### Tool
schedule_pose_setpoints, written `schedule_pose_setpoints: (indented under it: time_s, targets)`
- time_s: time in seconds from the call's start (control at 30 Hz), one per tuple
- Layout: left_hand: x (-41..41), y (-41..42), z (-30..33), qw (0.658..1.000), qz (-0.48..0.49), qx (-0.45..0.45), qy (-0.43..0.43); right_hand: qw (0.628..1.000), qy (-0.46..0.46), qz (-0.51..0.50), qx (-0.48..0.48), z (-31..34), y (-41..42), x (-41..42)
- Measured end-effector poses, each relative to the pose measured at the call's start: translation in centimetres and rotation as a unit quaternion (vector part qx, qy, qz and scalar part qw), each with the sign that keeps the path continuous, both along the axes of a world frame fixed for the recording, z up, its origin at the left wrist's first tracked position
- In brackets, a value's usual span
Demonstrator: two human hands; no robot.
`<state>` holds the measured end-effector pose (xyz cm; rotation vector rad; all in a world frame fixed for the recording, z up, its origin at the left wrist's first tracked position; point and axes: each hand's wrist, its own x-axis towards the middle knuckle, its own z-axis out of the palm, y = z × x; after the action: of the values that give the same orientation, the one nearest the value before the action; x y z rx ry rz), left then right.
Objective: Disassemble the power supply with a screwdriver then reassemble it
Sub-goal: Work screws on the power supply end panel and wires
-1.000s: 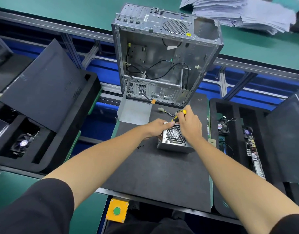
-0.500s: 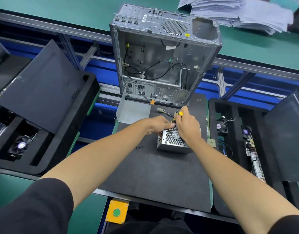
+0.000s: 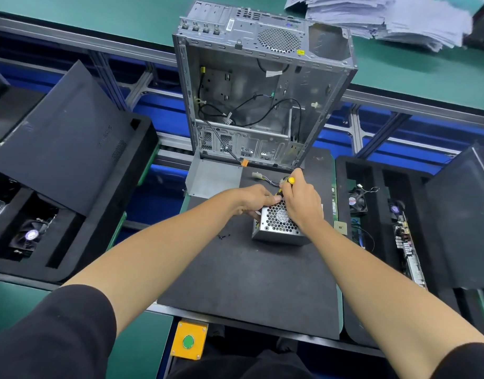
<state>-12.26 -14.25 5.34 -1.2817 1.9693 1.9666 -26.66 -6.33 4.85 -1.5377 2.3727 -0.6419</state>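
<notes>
A small silver power supply (image 3: pixel 279 228) with a honeycomb fan grille lies on the black mat (image 3: pixel 249 283). My left hand (image 3: pixel 253 199) grips its far left corner, fingers curled round the edge and thumb on top. My right hand (image 3: pixel 301 203) holds a yellow-and-black screwdriver (image 3: pixel 288 182), tip down at the far top edge of the power supply. The tip is hidden between my hands. The supply's cable with a white plug (image 3: pixel 258 175) trails toward the case. Small black screws (image 3: pixel 224 236) lie on the mat to the left.
An open grey computer case (image 3: pixel 262 91) stands behind the mat, with a loose metal panel (image 3: pixel 213 177) at its foot. Black foam trays with fans (image 3: pixel 30 233) and boards (image 3: pixel 404 242) flank the mat. A yellow box with a green button (image 3: pixel 188 341) sits at the near edge.
Both hands stay on the power supply. My right hand has shifted slightly on the screwdriver handle; the power supply has not visibly moved.
</notes>
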Motion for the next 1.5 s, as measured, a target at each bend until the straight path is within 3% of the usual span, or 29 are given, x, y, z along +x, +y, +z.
schedule_pose_setpoints:
  time_s: [0.17,0.3,0.57,0.77,0.97,1.2,1.4,1.5]
  targets:
    - [0.0,0.7,-0.7,0.999,0.052,-0.013,0.004,0.997,-0.026,-0.079,0.01,0.0,-1.0,0.9]
    - [0.2,0.8,-1.3,0.995,0.094,-0.012,0.015,0.997,-0.013,-0.071,0.007,-0.1,-1.5,1.6]
    - [2.3,-0.9,-1.8,0.988,0.066,0.089,0.104,0.998,-0.012,-0.059,-0.004,-0.6,-1.6,1.3]
    - [9.1,-1.4,-4.9,0.989,0.04,-0.145,-0.015,0.998,-0.017,-0.06,-0.005,-1.0,-1.6,1.1]
    - [11.6,0.3,-6.9,0.958,-0.004,-0.243,-0.154,0.998,-0.017,-0.062,-0.004,-1.1,-1.7,1.1]
    - [10.6,0.7,-6.0,0.938,-0.058,-0.28,-0.196,0.997,-0.027,-0.07,0.001,-0.9,-1.8,1.2]
    - [9.4,0.5,-5.2,0.927,-0.108,-0.258,-0.251,0.996,-0.043,-0.08,0.005,-0.6,-1.5,1.3]
    - [8.9,0.5,-5.7,0.934,-0.096,-0.262,-0.223,0.995,-0.052,-0.087,0.005,-0.5,-1.5,1.3]
